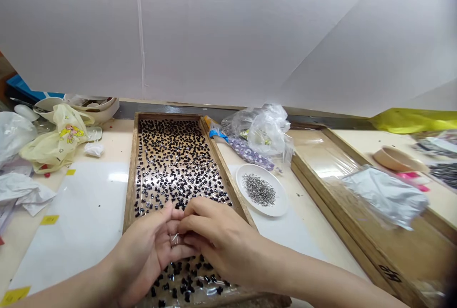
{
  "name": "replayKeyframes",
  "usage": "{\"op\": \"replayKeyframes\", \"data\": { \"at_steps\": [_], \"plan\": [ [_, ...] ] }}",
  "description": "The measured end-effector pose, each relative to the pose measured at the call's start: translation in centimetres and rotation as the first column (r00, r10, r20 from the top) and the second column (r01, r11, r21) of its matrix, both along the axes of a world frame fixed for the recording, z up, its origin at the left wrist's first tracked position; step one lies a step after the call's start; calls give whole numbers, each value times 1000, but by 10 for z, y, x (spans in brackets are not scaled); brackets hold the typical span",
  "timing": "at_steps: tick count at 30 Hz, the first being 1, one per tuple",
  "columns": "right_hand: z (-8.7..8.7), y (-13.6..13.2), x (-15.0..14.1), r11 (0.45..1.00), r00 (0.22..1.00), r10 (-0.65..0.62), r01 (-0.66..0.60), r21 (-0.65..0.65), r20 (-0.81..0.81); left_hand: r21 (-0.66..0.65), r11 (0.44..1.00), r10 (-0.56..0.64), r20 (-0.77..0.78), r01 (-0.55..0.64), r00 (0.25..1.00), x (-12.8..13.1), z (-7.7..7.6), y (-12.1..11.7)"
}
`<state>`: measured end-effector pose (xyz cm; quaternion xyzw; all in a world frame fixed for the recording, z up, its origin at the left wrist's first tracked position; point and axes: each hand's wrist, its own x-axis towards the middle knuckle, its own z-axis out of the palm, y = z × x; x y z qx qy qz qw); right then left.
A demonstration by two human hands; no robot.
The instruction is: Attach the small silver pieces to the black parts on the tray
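Note:
Both hands meet above the near half of a long wooden-framed tray (129, 193), which is lined with clear film. Small glossy black bow-shaped pieces (174, 170) are scattered all over its film. My left hand (157, 246) is turned palm up and cupped, with a few thin silvery metal pins (174, 239) lying on its fingers. Bent over the left fingertips, my right hand (217, 236) has its fingers pinched together. Whatever sits between those fingertips is hidden. A white plate (282, 203) right of the tray carries a heap of similar metal pins (259, 190).
Crumpled clear plastic bags (269, 129) and a purple floral pouch (250, 153) lie behind the plate. On the right, a stacked wooden frame (332, 217) bears a silver bag (387, 193). A yellow plastic bag (59, 139) and white bowls (107, 110) crowd the left.

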<state>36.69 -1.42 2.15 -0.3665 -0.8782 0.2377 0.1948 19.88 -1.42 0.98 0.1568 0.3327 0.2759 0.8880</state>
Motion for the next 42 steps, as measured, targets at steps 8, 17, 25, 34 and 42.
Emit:
{"op": "replayKeyframes", "data": {
  "at_steps": [8,17,25,34,42],
  "plan": [
    [-2,-4,2,1000,999,8,-8,-3,51,44,998,-40,0,40,999,1,-1,0],
    [-1,-6,2,998,996,29,-34,61,83,47,998,-40,-4,40,999,2,4,-1],
    [3,-6,3,999,997,-53,53,-14,-60,69,997,-39,-25,41,999,2,8,-3],
    [2,-9,5,984,978,-176,176,-14,-108,131,985,-90,-192,117,977,1,5,0],
    [-3,-16,-1,946,979,-177,199,254,-105,188,982,9,-209,31,978,1,0,-1]
  ]
}}
